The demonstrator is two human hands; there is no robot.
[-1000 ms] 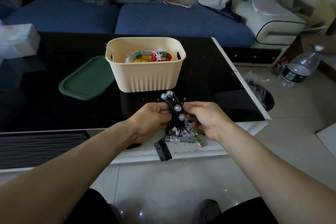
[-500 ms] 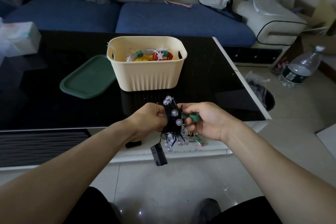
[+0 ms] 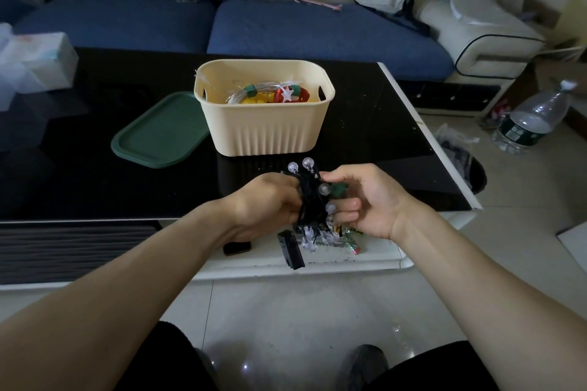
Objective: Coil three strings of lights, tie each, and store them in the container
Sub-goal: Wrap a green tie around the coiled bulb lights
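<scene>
The left hand grips a black-wired coil of clear-bulb lights above the table's near edge; the right hand pinches a green tie against it. A black battery box dangles below. Beyond stands the cream container, already holding tied coils, beside its green lid. The floor bottle's label is unreadable.

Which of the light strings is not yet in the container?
The black-wired string with clear round bulbs, gripped between the left hand and right hand. The other coils, green-tied, already lie inside the cream basket.
</scene>
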